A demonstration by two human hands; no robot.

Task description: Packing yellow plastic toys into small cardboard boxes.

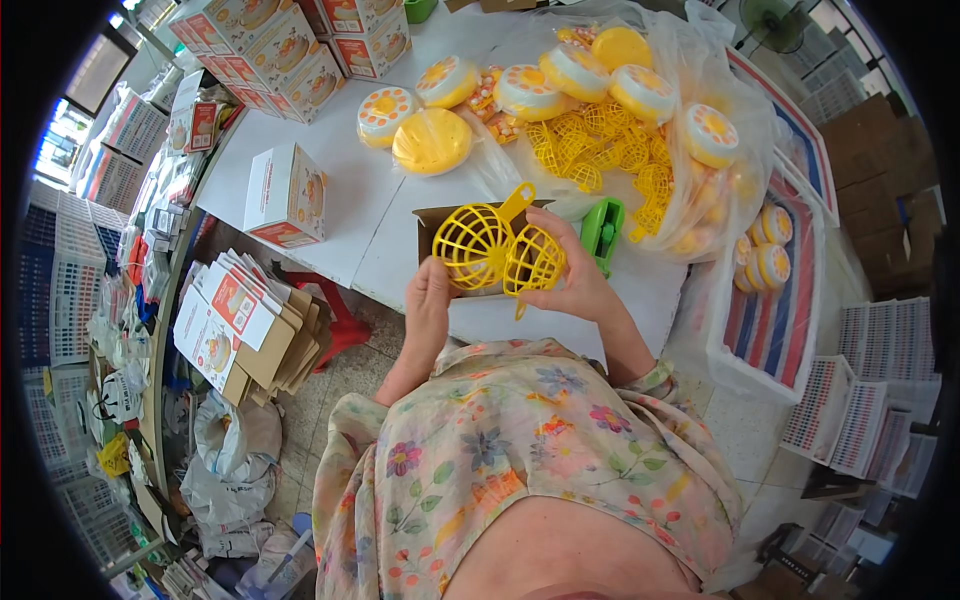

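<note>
My left hand (pixel 429 303) pinches the rim of a round yellow plastic mesh basket (pixel 470 247) with a flat handle tab. In my right hand (pixel 580 284), a smaller-looking yellow mesh basket (pixel 534 262) is gripped by its side, close against the first one. Both are held over an open cardboard box (pixel 428 222) on the table. Just right of the box lies a green plastic device (pixel 603 231). A heap of similar yellow mesh baskets (pixel 590 142) spills from a clear plastic bag (pixel 752 180) beyond my hands.
Round yellow-and-white containers (pixel 535 92) sit across the white table (pixel 385 215). A closed carton (pixel 286 195) stands on the left, with stacked cartons (pixel 270 55) behind. Flattened boxes (pixel 245 320) lie on a red stool (pixel 342 318). At right is a striped, plastic-lined bin (pixel 765 325).
</note>
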